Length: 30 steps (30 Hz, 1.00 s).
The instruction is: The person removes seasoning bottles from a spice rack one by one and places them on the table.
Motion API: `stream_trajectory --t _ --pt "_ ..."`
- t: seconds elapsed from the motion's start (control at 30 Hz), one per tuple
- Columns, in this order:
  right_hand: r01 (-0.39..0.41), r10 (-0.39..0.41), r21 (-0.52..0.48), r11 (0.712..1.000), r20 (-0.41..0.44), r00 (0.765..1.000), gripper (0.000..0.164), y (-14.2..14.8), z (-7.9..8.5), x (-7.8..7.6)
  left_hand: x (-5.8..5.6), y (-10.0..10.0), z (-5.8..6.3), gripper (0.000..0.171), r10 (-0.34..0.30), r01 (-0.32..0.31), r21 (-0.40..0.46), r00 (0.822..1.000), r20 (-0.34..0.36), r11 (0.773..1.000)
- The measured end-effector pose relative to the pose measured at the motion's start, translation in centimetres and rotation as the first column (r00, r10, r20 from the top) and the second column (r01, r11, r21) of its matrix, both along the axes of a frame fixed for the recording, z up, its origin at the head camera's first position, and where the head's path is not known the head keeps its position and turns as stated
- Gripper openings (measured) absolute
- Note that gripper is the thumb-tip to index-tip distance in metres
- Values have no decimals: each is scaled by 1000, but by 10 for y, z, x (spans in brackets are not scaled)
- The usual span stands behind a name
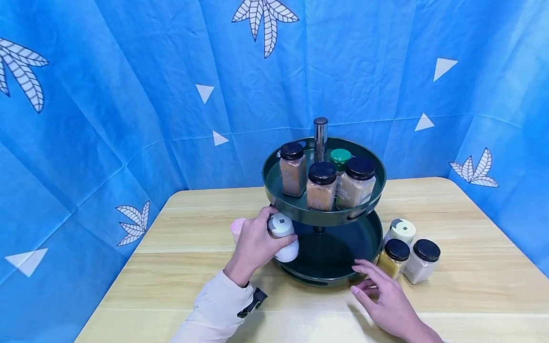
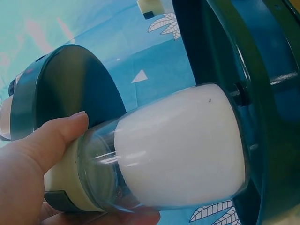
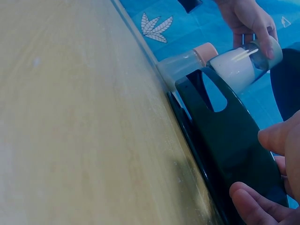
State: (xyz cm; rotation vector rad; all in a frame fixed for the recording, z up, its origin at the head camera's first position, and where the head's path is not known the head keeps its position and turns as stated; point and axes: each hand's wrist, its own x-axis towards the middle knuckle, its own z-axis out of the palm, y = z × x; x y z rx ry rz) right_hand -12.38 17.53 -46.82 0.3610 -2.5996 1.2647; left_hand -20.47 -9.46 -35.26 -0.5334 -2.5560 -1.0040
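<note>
My left hand (image 1: 254, 244) grips a clear jar (image 2: 180, 147) of white contents by its pale lid. The jar is at the left side of the dark green lower tray (image 1: 334, 250), below the upper tray; in the left wrist view its base overlaps the lower tray. Beside the lower tray's front right rim is my right hand (image 1: 386, 301), its fingers loosely bent and holding nothing. The right wrist view puts its fingertips (image 3: 246, 199) close against the tray's outer wall. Behind the left hand, a pink-lidded jar (image 3: 180, 68) stands on the table, partly hidden in the head view.
Several spice jars, including a green-capped one (image 1: 340, 158), stand in the upper tray (image 1: 315, 218) around a metal post (image 1: 320, 138). Right of the stand are a yellow-filled jar (image 1: 389, 265), a black-lidded jar (image 1: 421, 267) and a pale-lidded jar (image 1: 402, 230). A blue curtain (image 1: 266, 95) hangs behind the table.
</note>
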Motion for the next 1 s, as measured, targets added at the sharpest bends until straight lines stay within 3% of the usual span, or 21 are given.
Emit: stream_trajectory --t 0.4,0.67,1.0 --pt "-4 4 1 1000 -12 1000 34 0 0 0 4 -4 2 60 10 -10 8 1000 0 1000" --pt "-6 6 7 1000 -15 1000 34 0 0 0 5 -7 2 59 14 -13 15 999 -38 1000" --pt "10 -10 14 1000 21 1000 35 0 2 2 9 -14 -1 60 41 -41 1 998 -46 999"
